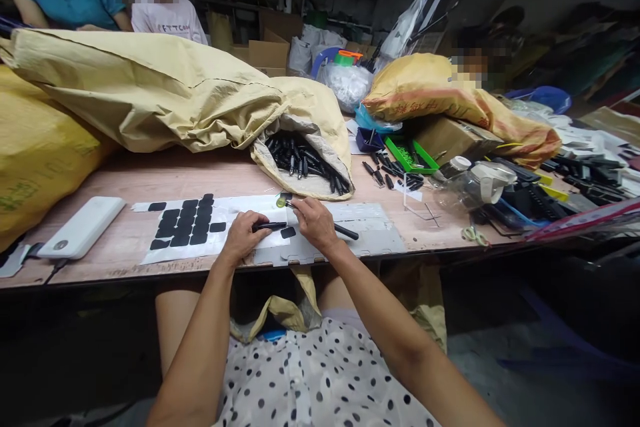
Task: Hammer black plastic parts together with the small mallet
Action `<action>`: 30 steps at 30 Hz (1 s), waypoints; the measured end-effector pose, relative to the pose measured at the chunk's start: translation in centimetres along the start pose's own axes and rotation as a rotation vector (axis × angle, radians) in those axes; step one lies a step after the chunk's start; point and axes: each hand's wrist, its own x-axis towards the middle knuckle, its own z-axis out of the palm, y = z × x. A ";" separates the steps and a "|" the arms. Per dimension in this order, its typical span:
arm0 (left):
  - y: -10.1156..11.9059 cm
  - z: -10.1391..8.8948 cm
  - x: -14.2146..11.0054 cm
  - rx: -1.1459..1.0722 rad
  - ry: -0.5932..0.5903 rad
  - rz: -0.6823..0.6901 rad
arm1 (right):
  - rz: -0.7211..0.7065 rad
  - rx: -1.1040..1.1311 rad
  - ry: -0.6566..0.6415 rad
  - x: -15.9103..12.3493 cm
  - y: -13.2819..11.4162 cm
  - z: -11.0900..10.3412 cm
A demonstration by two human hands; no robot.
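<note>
My left hand (245, 235) is closed on a slim black pen-shaped part (273, 225), pressing it near the white work surface. My right hand (316, 223) grips a small hammer (346, 231), whose black handle sticks out to the right. Its yellow-green head (282, 202) shows beyond my fingers, above the black part. Left of my hands lies a white sheet (155, 255) with rows of black rounded patches (186, 223). A single black patch (289, 232) lies between my hands. Under them is a flat grey-white board (330, 250).
An open beige sack (320, 103) spills black pen-like parts (300, 157) ahead. A white power bank (83, 227) lies left with a cable. Rightward are a green tray (411, 155), a clear plastic jar (467, 187) and scissors (475, 235). Two people sit across the table.
</note>
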 end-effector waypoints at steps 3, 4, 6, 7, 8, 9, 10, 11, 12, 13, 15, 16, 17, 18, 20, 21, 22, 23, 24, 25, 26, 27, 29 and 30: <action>-0.2 0.1 0.1 -0.019 0.011 0.004 | -0.063 0.102 0.036 -0.7 -1.3 -0.5; -0.2 0.1 0.1 -0.022 0.013 0.002 | -0.084 0.128 0.027 -1.0 -1.7 -0.7; -0.3 0.1 0.2 -0.020 0.010 -0.007 | -0.119 0.155 0.004 -1.4 -2.5 -0.8; -0.4 0.1 0.2 -0.017 0.008 -0.012 | -0.131 0.157 -0.001 -1.5 -2.8 -0.8; -0.4 0.1 0.2 -0.014 0.007 -0.017 | -0.137 0.153 -0.001 -1.6 -3.0 -0.8; -0.4 0.1 0.2 -0.015 0.008 -0.020 | -0.141 0.144 0.000 -1.7 -3.2 -0.7; -0.3 0.1 0.2 -0.019 0.011 -0.023 | -0.141 0.130 -0.003 -1.8 -3.3 -0.5; -0.2 0.2 0.2 -0.025 0.015 -0.026 | -0.138 0.113 -0.015 -1.8 -3.4 -0.4; -0.2 0.2 0.2 -0.031 0.020 -0.032 | -0.133 0.094 -0.034 -1.9 -3.4 -0.2; -0.1 0.2 0.2 -0.038 0.023 -0.038 | -0.126 0.078 -0.056 -1.9 -3.4 0.0; 0.1 0.2 0.2 -0.048 0.025 -0.054 | -0.106 0.062 -0.082 -2.0 -3.3 0.1; 0.2 0.3 0.2 -0.053 0.024 -0.061 | -0.094 0.065 -0.075 -2.0 -3.2 0.1; 0.2 0.3 0.2 -0.058 0.025 -0.066 | -0.080 0.074 -0.057 -2.1 -3.1 0.1; 0.2 0.3 0.2 -0.064 0.026 -0.069 | -0.067 0.086 -0.033 -2.1 -2.9 -0.1; 0.2 0.4 0.3 -0.075 0.031 -0.071 | -0.050 0.103 0.000 -2.4 -2.7 -0.3; 0.1 0.4 0.3 -0.077 0.033 -0.071 | -0.046 0.104 -0.002 -2.5 -2.6 -0.4; 0.1 0.4 0.3 -0.076 0.034 -0.071 | -0.042 0.098 -0.017 -2.7 -2.4 -0.5; 0.1 0.4 0.3 -0.073 0.033 -0.069 | -0.039 0.087 -0.040 -2.8 -2.3 -0.5; 0.1 0.4 0.2 -0.067 0.031 -0.067 | -0.033 0.075 -0.063 -3.0 -2.2 -0.5; 0.1 0.4 0.2 -0.061 0.029 -0.066 | -0.026 0.064 -0.078 -3.0 -2.1 -0.4; 0.1 0.4 0.2 -0.054 0.027 -0.066 | -0.016 0.055 -0.080 -3.0 -2.0 -0.4; 0.1 0.4 0.2 -0.046 0.027 -0.067 | -0.006 0.048 -0.070 -2.9 -1.8 -0.3; 0.3 0.3 0.1 -0.026 0.027 -0.068 | 0.010 0.038 -0.029 -2.3 -1.4 -0.2; 0.3 0.3 0.1 -0.013 0.028 -0.067 | 0.013 0.032 -0.010 -1.9 -1.2 -0.1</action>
